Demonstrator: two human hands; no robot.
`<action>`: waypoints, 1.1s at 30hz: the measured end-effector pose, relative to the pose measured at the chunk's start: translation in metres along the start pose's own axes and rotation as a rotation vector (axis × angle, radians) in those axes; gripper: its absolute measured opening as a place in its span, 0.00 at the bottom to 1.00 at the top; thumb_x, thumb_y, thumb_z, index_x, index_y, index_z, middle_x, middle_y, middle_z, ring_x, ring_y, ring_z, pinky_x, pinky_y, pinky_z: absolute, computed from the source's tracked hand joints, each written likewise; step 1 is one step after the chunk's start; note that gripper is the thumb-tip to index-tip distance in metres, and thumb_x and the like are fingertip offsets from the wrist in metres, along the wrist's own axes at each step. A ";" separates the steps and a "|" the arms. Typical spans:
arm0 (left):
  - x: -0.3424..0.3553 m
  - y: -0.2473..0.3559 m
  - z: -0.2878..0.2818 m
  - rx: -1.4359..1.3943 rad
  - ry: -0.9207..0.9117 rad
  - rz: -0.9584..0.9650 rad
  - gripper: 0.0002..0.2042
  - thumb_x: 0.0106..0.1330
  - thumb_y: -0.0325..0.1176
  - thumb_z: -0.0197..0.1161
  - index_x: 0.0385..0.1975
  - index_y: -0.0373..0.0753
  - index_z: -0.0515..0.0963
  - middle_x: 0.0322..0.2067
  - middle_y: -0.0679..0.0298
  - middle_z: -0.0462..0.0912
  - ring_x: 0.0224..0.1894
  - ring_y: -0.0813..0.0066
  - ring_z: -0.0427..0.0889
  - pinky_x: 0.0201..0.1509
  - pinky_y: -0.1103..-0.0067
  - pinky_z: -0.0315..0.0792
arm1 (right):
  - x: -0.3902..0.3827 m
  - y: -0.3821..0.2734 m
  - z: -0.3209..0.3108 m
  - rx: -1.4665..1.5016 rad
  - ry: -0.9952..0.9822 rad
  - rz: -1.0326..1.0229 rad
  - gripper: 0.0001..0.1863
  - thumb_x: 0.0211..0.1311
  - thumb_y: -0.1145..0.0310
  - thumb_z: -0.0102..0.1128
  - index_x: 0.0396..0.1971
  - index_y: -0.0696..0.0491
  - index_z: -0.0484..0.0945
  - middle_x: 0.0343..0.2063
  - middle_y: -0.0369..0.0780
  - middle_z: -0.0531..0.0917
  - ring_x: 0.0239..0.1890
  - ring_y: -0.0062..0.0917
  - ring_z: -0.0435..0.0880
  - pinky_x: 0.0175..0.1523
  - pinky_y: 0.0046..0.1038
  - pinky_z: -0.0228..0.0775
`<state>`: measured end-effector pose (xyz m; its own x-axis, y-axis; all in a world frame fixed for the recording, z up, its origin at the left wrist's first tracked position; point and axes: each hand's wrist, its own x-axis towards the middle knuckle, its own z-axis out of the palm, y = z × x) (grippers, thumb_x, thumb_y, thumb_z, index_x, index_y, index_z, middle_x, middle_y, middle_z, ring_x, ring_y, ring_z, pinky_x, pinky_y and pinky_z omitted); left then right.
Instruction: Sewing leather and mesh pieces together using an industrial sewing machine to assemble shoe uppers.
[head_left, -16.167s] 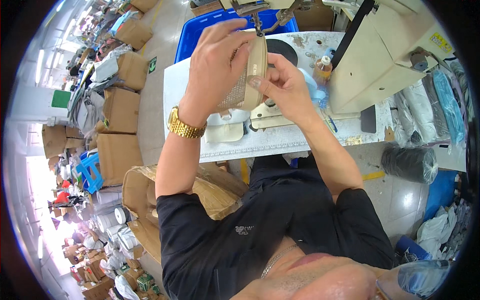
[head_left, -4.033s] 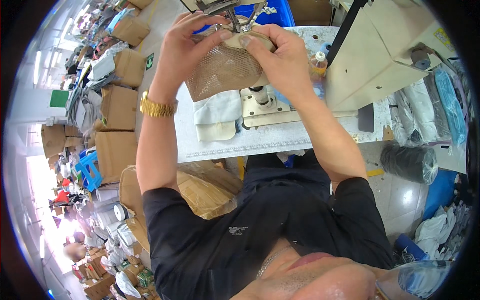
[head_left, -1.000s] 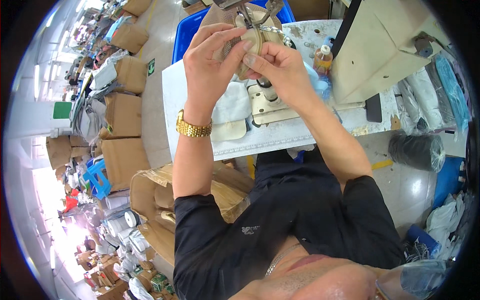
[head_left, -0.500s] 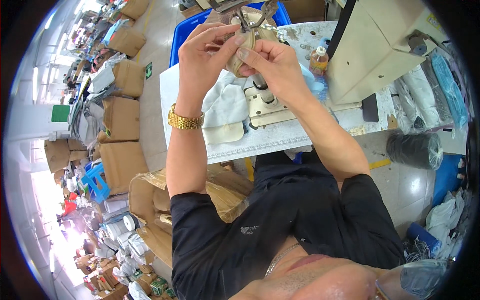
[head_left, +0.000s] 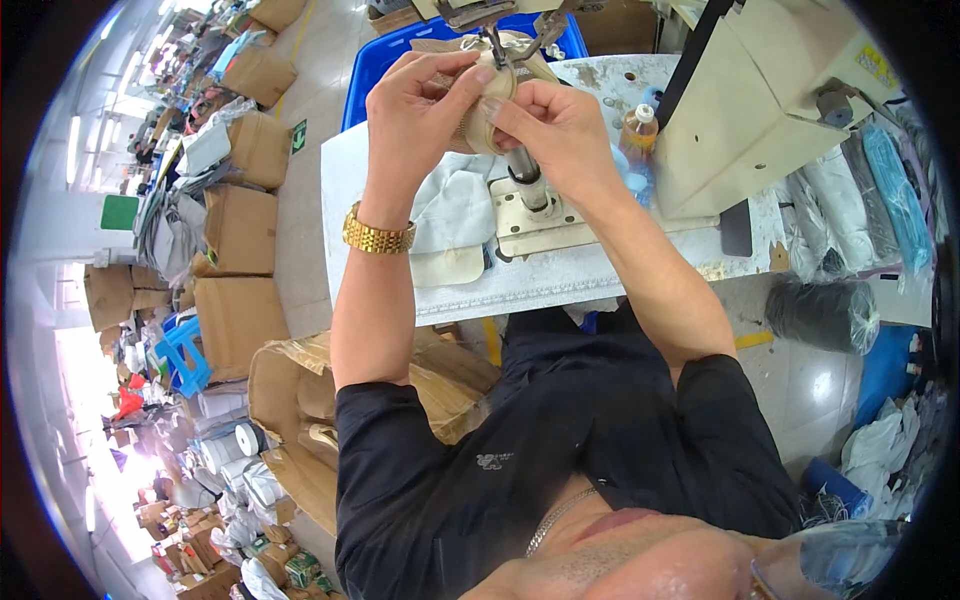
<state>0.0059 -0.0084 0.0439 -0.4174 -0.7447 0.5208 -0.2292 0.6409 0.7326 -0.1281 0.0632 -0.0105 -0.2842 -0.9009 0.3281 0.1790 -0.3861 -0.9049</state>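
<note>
Under the presser foot of a post-bed sewing machine, a curved beige shoe upper with a pale rim sits on top of the post. My left hand, a gold watch on its wrist, pinches the upper's rim close to the needle area. Just to the right and slightly lower, my right hand grips the same rim between thumb and fingers. The fingertips partly cover the upper, and the stitching point is too small to make out.
Pale fabric pieces lie on the white table, left of the post. A bottle with an orange cap stands right of my right hand. Behind the table is a blue bin; an open cardboard box is at my left side.
Both hands shift slightly with the shoe upper, which turns a little, showing more of the post below it. Both hands keep their hold.
</note>
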 end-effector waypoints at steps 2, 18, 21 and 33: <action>0.001 -0.002 0.003 -0.018 0.023 0.017 0.12 0.58 0.33 0.71 0.38 0.34 0.85 0.34 0.62 0.83 0.30 0.80 0.82 0.34 0.85 0.75 | 0.000 0.001 -0.002 -0.016 0.004 0.006 0.14 0.59 0.64 0.67 0.22 0.60 0.80 0.18 0.35 0.82 0.22 0.11 0.76 0.27 0.17 0.67; -0.002 0.005 0.000 0.344 0.073 0.093 0.15 0.58 0.44 0.69 0.33 0.38 0.85 0.25 0.61 0.83 0.28 0.68 0.81 0.36 0.76 0.75 | 0.009 -0.007 -0.012 0.008 -0.048 0.026 0.12 0.61 0.65 0.66 0.22 0.56 0.78 0.17 0.30 0.78 0.20 0.10 0.73 0.25 0.15 0.62; -0.005 0.011 0.000 0.382 0.076 0.139 0.12 0.57 0.41 0.70 0.32 0.39 0.85 0.30 0.62 0.84 0.32 0.66 0.82 0.38 0.77 0.75 | 0.009 -0.009 -0.013 0.020 -0.030 0.064 0.13 0.61 0.64 0.66 0.22 0.56 0.78 0.18 0.30 0.78 0.21 0.10 0.73 0.26 0.15 0.61; -0.004 0.014 -0.019 0.454 -0.150 0.621 0.10 0.60 0.30 0.64 0.40 0.40 0.84 0.43 0.61 0.84 0.44 0.62 0.83 0.50 0.72 0.77 | -0.017 -0.003 -0.001 0.208 -0.033 0.034 0.15 0.59 0.72 0.67 0.45 0.58 0.75 0.26 0.33 0.82 0.25 0.11 0.77 0.29 0.15 0.70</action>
<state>0.0215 0.0004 0.0607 -0.6939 -0.2128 0.6879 -0.2386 0.9693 0.0592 -0.1245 0.0796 -0.0130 -0.2448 -0.9186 0.3104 0.3793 -0.3853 -0.8412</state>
